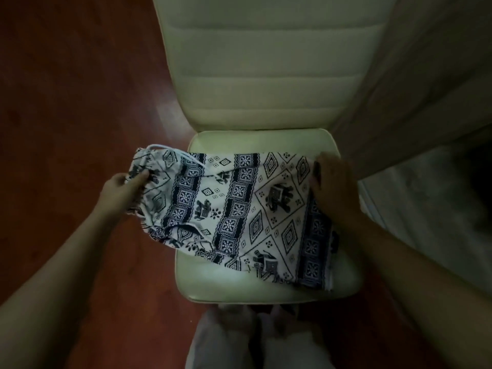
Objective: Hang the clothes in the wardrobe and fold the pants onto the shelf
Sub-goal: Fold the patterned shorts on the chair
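Both your grips clamp the elephant-print pants [239,209]: left hand [125,186], right hand [332,182], on a cream chair seat [253,286] over red-brown floor [66,115].

- We see a cream padded chair [266,75], its ribbed backrest toward 12 o'clock and its seat at centre.
- We see dark reddish wooden floor [66,102] from 7 to 11 o'clock.
- We see a pale rug [426,209] at 3 o'clock.

A pale padded chair [266,283] stands on a dark red floor [66,102]. Patterned pants [234,209] lie folded across its seat, overhanging the seat's left edge.
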Available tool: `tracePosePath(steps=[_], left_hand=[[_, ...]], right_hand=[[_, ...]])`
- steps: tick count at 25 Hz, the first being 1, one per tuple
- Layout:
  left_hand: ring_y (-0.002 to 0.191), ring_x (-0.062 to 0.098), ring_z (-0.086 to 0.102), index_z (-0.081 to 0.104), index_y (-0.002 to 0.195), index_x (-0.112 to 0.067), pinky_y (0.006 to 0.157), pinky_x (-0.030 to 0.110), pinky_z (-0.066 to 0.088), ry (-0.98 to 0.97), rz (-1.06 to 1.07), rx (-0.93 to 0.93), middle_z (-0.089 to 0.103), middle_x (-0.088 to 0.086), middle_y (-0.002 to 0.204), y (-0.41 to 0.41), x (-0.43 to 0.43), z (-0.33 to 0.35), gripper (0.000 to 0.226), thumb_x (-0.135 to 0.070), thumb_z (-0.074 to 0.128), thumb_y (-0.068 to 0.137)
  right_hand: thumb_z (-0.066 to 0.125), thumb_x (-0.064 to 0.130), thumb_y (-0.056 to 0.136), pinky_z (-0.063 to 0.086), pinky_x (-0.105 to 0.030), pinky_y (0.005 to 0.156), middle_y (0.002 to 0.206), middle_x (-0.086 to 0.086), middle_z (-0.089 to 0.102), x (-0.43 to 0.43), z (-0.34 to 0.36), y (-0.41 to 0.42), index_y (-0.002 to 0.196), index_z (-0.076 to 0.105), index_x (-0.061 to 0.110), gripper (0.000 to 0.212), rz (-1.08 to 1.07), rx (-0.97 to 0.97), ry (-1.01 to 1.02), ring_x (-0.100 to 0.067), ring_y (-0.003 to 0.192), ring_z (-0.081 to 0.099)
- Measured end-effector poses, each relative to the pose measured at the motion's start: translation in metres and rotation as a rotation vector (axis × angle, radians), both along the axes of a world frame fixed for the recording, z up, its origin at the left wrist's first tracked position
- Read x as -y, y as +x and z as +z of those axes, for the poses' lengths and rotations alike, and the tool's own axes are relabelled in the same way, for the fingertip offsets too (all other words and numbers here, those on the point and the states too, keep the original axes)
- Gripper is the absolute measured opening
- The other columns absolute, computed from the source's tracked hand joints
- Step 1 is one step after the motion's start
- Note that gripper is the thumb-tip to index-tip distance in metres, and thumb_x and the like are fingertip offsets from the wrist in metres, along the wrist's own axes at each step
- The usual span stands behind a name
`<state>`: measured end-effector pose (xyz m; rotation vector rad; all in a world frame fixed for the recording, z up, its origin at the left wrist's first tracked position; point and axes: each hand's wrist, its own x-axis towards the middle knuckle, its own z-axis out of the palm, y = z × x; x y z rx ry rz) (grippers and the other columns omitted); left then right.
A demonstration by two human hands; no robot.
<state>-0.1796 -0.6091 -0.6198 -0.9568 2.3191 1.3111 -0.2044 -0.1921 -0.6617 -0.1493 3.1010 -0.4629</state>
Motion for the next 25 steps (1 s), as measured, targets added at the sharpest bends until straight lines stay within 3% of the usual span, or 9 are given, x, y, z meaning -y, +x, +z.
tracePosePath(steps=[3, 6, 9, 12, 15, 18, 21, 23, 25], left_hand=[[0.077, 0.019, 0.061, 0.057, 0.119, -0.010, 0.066, 0.028, 0.048, 0.118, -0.034, -0.018, 0.064, 0.006, 0.099, 0.000, -0.022, 0.057, 0.037, -0.018, 0.066, 0.084], [0.096, 0.024, 0.063, 0.055, 0.127, -0.015, 0.085, 0.036, 0.051, -0.305, -0.219, -0.173, 0.066, 0.006, 0.108, 0.011, -0.079, 0.091, 0.053, -0.028, 0.073, 0.079], [0.099, 0.030, 0.055, 0.048, 0.132, -0.014, 0.076, 0.035, 0.045, -0.592, -0.364, -0.221, 0.061, 0.014, 0.106, 0.034, -0.159, 0.080, 0.054, -0.034, 0.063, 0.085], [0.110, 0.023, 0.048, 0.040, 0.137, -0.011, 0.083, 0.034, 0.045, -0.491, -0.480, -0.150, 0.055, 0.011, 0.119, 0.042, -0.215, 0.036, 0.054, -0.036, 0.050, 0.092], [0.102, 0.024, 0.058, 0.053, 0.126, -0.008, 0.075, 0.034, 0.051, -0.639, -0.761, -0.099, 0.064, 0.010, 0.115, 0.052, -0.232, 0.003, 0.059, -0.053, 0.038, 0.092], [0.102, 0.025, 0.062, 0.057, 0.122, -0.010, 0.080, 0.037, 0.050, -0.730, -0.786, -0.252, 0.066, 0.011, 0.115, 0.046, -0.218, 0.000, 0.057, -0.052, 0.029, 0.094], [0.146, 0.022, 0.005, 0.003, 0.150, -0.016, 0.117, 0.042, 0.011, -0.572, -0.881, -0.303, 0.001, 0.007, 0.158, 0.028, -0.201, -0.015, 0.061, -0.045, 0.023, 0.100], [0.142, 0.016, -0.024, -0.024, 0.144, -0.025, 0.118, 0.043, -0.007, -0.586, -1.035, -0.206, -0.029, 0.000, 0.152, 0.025, -0.201, -0.030, 0.066, -0.055, 0.010, 0.096], [0.140, 0.014, -0.029, -0.031, 0.140, -0.029, 0.117, 0.045, -0.010, -0.617, -1.095, -0.172, -0.036, -0.004, 0.149, 0.028, -0.203, -0.046, 0.067, -0.060, 0.004, 0.092]], right_hand=[[0.034, 0.039, 0.094, 0.021, -0.050, 0.114, 0.152, -0.013, 0.029, 0.015, 0.008, 0.053, 0.143, 0.032, 0.009, 0.058, -0.012, 0.190, -0.106, -0.028, 0.139, 0.027], [0.019, 0.054, 0.090, 0.002, -0.044, 0.118, 0.158, -0.003, -0.006, 0.019, 0.011, 0.085, 0.150, 0.006, 0.017, 0.072, -0.069, 0.401, -0.080, -0.020, 0.146, -0.001], [0.002, 0.068, 0.079, -0.006, -0.042, 0.117, 0.147, 0.002, -0.030, 0.012, 0.002, 0.095, 0.142, -0.021, 0.020, 0.083, -0.017, 0.535, 0.008, -0.018, 0.144, -0.017], [-0.003, 0.072, 0.073, -0.013, -0.041, 0.114, 0.143, 0.003, -0.037, 0.011, -0.005, 0.093, 0.135, -0.030, 0.022, 0.085, -0.006, 0.569, 0.042, -0.014, 0.137, -0.029], [0.002, 0.072, 0.079, -0.019, -0.039, 0.110, 0.141, 0.004, -0.040, 0.013, -0.009, 0.093, 0.135, -0.031, 0.023, 0.082, -0.006, 0.571, 0.053, -0.013, 0.134, -0.033], [0.005, 0.070, 0.084, -0.021, -0.038, 0.109, 0.143, 0.003, -0.040, 0.012, -0.013, 0.096, 0.136, -0.030, 0.023, 0.078, -0.001, 0.561, 0.051, -0.013, 0.134, -0.035], [-0.001, 0.071, 0.079, -0.023, -0.038, 0.109, 0.143, 0.003, -0.041, 0.012, -0.013, 0.098, 0.136, -0.031, 0.024, 0.080, 0.000, 0.564, 0.040, -0.013, 0.134, -0.036], [-0.003, 0.071, 0.076, -0.026, -0.036, 0.108, 0.143, 0.003, -0.041, 0.012, -0.012, 0.098, 0.135, -0.032, 0.025, 0.080, -0.005, 0.569, 0.036, -0.013, 0.133, -0.037], [-0.005, 0.071, 0.075, -0.028, -0.032, 0.105, 0.144, 0.002, -0.041, 0.012, -0.013, 0.098, 0.134, -0.033, 0.025, 0.080, -0.007, 0.568, 0.045, -0.013, 0.133, -0.037]])
